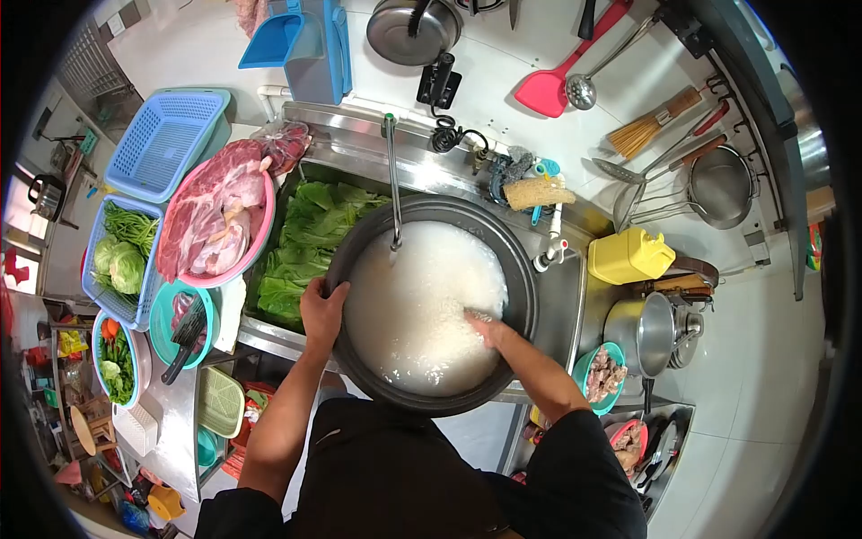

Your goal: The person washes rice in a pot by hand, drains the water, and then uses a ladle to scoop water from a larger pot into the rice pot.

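Note:
A big dark round pot (pixel 431 406) sits over the sink, filled with milky water and white rice (pixel 440 352). My left hand (pixel 322 312) grips the pot's left rim, its thumb hooked over the edge. Into the cloudy water on the right side dips my right hand (pixel 486 330), with rice grains around it; its fingers are under the surface and hidden. A thin metal faucet (pixel 392 180) reaches over the pot's upper left rim. Green leafy vegetables (pixel 314 229) lie in the basin to the left, partly covered by the pot.
Left of the sink stand a pink basin of raw meat (pixel 220 211), a blue basket with cabbage (pixel 121 260) and a turquoise bowl with a cleaver (pixel 187 328). To the right are a yellow jug (pixel 631 255), a steel pot (pixel 639 332) and a bowl of meat pieces (pixel 605 375). Utensils hang on the wall.

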Motion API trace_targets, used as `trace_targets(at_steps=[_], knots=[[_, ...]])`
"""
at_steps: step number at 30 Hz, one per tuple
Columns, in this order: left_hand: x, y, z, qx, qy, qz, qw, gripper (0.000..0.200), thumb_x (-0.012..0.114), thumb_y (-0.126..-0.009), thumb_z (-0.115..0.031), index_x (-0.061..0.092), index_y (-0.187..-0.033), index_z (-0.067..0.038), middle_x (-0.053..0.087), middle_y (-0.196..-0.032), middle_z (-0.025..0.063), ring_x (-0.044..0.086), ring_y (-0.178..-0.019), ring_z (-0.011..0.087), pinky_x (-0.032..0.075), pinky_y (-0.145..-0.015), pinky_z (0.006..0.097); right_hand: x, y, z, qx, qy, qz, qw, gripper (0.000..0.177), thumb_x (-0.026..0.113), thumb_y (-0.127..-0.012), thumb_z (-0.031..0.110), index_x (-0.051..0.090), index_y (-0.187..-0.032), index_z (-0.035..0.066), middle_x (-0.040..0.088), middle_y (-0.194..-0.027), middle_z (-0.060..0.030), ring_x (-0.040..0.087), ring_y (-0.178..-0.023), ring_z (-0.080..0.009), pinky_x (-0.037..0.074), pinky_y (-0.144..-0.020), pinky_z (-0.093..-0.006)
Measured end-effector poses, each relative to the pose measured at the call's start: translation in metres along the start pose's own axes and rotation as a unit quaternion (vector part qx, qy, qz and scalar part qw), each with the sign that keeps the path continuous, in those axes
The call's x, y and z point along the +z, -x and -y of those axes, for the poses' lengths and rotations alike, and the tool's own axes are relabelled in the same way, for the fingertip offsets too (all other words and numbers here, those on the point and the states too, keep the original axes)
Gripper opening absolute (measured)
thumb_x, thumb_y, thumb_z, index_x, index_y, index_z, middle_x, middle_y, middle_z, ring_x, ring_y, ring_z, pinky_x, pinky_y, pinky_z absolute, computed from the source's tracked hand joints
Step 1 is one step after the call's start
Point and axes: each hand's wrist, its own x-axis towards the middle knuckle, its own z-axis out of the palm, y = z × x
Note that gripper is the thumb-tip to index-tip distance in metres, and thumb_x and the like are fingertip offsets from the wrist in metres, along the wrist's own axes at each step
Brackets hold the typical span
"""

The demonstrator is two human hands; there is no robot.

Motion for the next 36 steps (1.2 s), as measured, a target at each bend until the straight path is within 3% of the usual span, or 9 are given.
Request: trace_targets(at_steps=[3, 6, 11, 14, 21, 27, 29, 33, 36], knots=[[0.000, 0.000, 0.000, 0.004, -0.007, 0.012, 1.000, 0.034, 0.075, -0.081, -0.023, 0.065, -0.094, 0.007, 0.068, -0.077, 0.0136, 0.063, -0.069, 0.0178, 0.050, -0.066, 0.0343, 0.026, -0.077, -0.044, 0.009, -0.061, 0.123, 0.990, 0.083, 0.037, -0.097, 0.068, 0.028, -0.156, 0.011, 0.028, -0.162, -0.0105, 0.030, -0.146, -0.0298, 0.031, -0.116, -0.0477], [0.000, -0.001, -0.004, 0.020, -0.031, 0.007, 0.999, 0.034, 0.075, -0.082, -0.023, 0.064, -0.095, 0.007, 0.068, -0.077, 0.0153, 0.063, -0.069, 0.0180, 0.050, -0.066, 0.0343, 0.066, -0.191, -0.106, -0.020, 0.069, -0.010, 0.997, 0.078, 0.033, -0.097, 0.064, 0.041, -0.149, 0.007, 0.044, -0.152, -0.0183, 0.039, -0.142, -0.0304, 0.033, -0.115, -0.0462], [-0.005, 0.001, -0.016, 0.003, -0.023, 0.050, 0.998, 0.035, 0.074, -0.082, -0.022, 0.063, -0.098, 0.007, 0.069, -0.080, 0.0143, 0.063, -0.071, 0.0171, 0.050, -0.067, 0.0328, 0.163, -0.124, 0.008, -0.319, 0.196, -0.012, 0.927, 0.076, 0.034, -0.098, 0.061, 0.042, -0.147, 0.004, 0.048, -0.147, -0.0205, 0.043, -0.138, -0.0321, 0.035, -0.113, -0.0462], [-0.007, -0.001, -0.011, -0.004, 0.017, 0.076, 0.997, 0.035, 0.074, -0.082, -0.021, 0.064, -0.100, 0.007, 0.070, -0.082, 0.0137, 0.064, -0.072, 0.0166, 0.051, -0.068, 0.0321, 0.174, -0.110, 0.064, -0.399, 0.273, -0.038, 0.875, 0.074, 0.034, -0.098, 0.059, 0.043, -0.145, 0.003, 0.050, -0.144, -0.0219, 0.046, -0.135, -0.0331, 0.036, -0.112, -0.0462], [-0.006, -0.003, -0.006, -0.015, 0.009, 0.066, 0.998, 0.032, 0.074, -0.083, -0.019, 0.064, -0.099, 0.008, 0.071, -0.083, 0.0134, 0.064, -0.073, 0.0156, 0.051, -0.068, 0.0315, 0.094, -0.106, 0.111, -0.328, 0.453, -0.091, 0.824, 0.072, 0.035, -0.099, 0.055, 0.045, -0.142, -0.001, 0.054, -0.138, -0.0251, 0.052, -0.130, -0.0354, 0.040, -0.109, -0.0462], [-0.004, 0.002, -0.013, -0.021, 0.041, 0.049, 0.998, 0.030, 0.075, -0.082, -0.017, 0.065, -0.096, 0.008, 0.070, -0.081, 0.0116, 0.063, -0.073, 0.0147, 0.051, -0.068, 0.0306, 0.025, -0.078, 0.097, -0.234, 0.445, -0.079, 0.861, 0.069, 0.036, -0.099, 0.051, 0.046, -0.139, -0.005, 0.058, -0.132, -0.0278, 0.057, -0.124, -0.0374, 0.042, -0.107, -0.0461], [-0.004, 0.002, -0.012, -0.020, 0.044, 0.046, 0.998, 0.030, 0.075, -0.082, -0.017, 0.065, -0.095, 0.008, 0.070, -0.081, 0.0111, 0.063, -0.073, 0.0143, 0.050, -0.068, 0.0303, 0.016, -0.052, 0.082, -0.237, 0.439, -0.095, 0.861, 0.056, 0.040, -0.099, 0.043, 0.058, -0.125, -0.003, 0.061, -0.128, -0.0271, 0.059, -0.120, -0.0401, 0.041, -0.107, -0.0476], [-0.003, 0.002, -0.010, -0.010, 0.031, 0.029, 0.999, 0.030, 0.075, -0.082, -0.016, 0.064, -0.095, 0.009, 0.069, -0.081, 0.0108, 0.062, -0.074, 0.0136, 0.050, -0.069, 0.0301, 0.039, -0.064, 0.023, -0.309, 0.453, -0.126, 0.826, 0.043, 0.046, -0.096, 0.032, 0.069, -0.105, -0.003, 0.065, -0.120, -0.0264, 0.063, -0.115, -0.0376, 0.046, -0.102, -0.0473], [-0.004, 0.001, -0.006, -0.006, 0.023, 0.040, 0.999, 0.030, 0.073, -0.084, -0.015, 0.065, -0.100, 0.008, 0.070, -0.084, 0.0107, 0.063, -0.073, 0.0130, 0.051, -0.067, 0.0288, 0.082, -0.087, -0.019, -0.343, 0.438, -0.105, 0.825, 0.043, 0.045, -0.096, 0.032, 0.068, -0.107, -0.002, 0.064, -0.122, -0.0255, 0.062, -0.117, -0.0370, 0.045, -0.103, -0.0469]])
